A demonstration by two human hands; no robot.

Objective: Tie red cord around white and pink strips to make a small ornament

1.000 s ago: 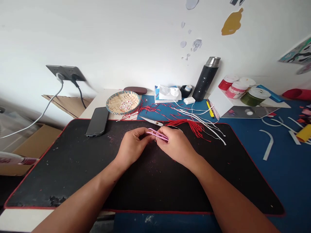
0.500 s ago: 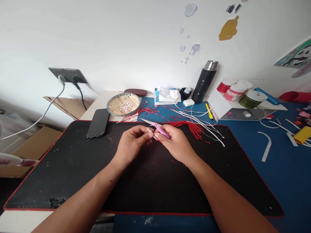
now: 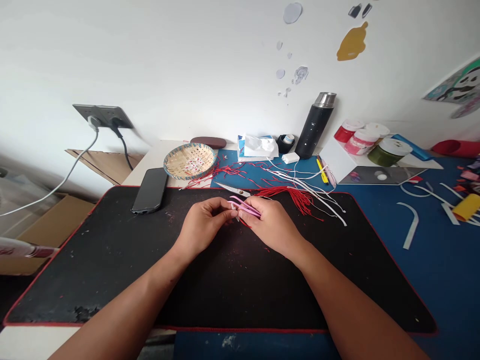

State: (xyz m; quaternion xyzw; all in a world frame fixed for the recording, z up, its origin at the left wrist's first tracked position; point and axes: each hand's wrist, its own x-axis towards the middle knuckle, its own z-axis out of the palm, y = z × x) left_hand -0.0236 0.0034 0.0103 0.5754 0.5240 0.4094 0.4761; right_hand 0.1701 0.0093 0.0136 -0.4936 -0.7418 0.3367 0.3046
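Observation:
My left hand (image 3: pixel 198 225) is over the middle of the black mat, thumb and fingertips pinched on a small piece of white cord (image 3: pixel 235 209). A short red strand (image 3: pixel 245 223) shows just below the fingertips. In my right hand (image 3: pixel 279 225) is a pair of pink tweezers (image 3: pixel 247 207), its arms slightly spread and its tips pointing left beside the white cord. The right fingertips also come close to the cord; whether they touch it cannot be made out. Behind the hands lie scissors (image 3: pixel 234 190), blades pointing left, their handles hidden by the right hand.
Bundled red cords (image 3: pixel 296 200) and white cords (image 3: pixel 318 195) lie right of the scissors. A woven basket (image 3: pixel 170 167) holds small white and red bits. Around the mat (image 3: pixel 240 285) are a phone (image 3: pixel 150 190), a tissue pack (image 3: pixel 258 147), a black thermos (image 3: pixel 315 127) and paint jars (image 3: pixel 360 142).
The tweezers have swung lower in my right hand, and their two arms now show apart near the white cord. The white cord has tilted between my left fingertips. Both hands stay in place.

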